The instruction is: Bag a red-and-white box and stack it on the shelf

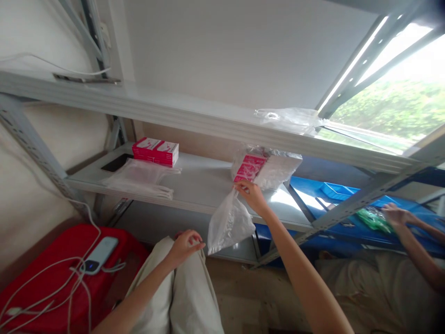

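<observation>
My right hand (251, 195) is closed in a pinch on a clear plastic bag (231, 225), which hangs below the fingers in front of the shelf edge. Just behind that hand, pink boxes (249, 168) lie inside clear plastic on the shelf. Whether this plastic and the hanging part are one bag, I cannot tell. My left hand (187, 246) is above my knee, fingers loosely curled and apart, holding nothing visible. A small gap separates it from the bag's lower corner.
On the middle shelf (205, 178) stand stacked pink-and-white boxes (155, 151) beside flat clear bags (139, 178). More clear plastic (292, 119) lies on the upper shelf. A power bank (100, 255) with white cables rests on a red stool (41, 250). Another person's hands (396, 215) handle green plastic at right.
</observation>
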Demonstrator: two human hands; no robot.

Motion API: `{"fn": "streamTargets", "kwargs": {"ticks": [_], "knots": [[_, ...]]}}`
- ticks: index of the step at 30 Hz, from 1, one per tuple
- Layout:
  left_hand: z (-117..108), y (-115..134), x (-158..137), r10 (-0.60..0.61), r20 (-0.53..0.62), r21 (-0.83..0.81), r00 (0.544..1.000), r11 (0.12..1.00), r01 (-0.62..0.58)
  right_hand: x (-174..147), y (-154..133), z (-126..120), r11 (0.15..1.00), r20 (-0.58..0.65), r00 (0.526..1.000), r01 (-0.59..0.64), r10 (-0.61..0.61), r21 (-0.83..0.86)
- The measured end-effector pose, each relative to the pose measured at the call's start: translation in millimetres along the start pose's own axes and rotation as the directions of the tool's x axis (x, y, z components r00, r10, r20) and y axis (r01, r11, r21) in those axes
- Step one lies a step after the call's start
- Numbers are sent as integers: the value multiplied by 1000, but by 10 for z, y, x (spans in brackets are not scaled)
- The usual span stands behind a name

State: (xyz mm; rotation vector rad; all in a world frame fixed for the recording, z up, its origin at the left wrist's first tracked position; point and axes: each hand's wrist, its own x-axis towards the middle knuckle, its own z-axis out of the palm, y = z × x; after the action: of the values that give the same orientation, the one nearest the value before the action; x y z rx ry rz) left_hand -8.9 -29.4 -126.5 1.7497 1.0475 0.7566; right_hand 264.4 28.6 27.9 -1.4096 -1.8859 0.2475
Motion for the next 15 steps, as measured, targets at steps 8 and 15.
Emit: {"fn": "streamTargets", "kwargs": {"ticks": [8, 15], "knots": [[196, 306, -109, 22, 74, -22, 997, 1000, -21, 9, -5, -105, 998, -53, 998, -43, 41, -52], [379, 408, -216, 19, -168, 54, 986, 998, -10, -52, -130, -116, 997, -59, 998, -33, 29, -71]]}}
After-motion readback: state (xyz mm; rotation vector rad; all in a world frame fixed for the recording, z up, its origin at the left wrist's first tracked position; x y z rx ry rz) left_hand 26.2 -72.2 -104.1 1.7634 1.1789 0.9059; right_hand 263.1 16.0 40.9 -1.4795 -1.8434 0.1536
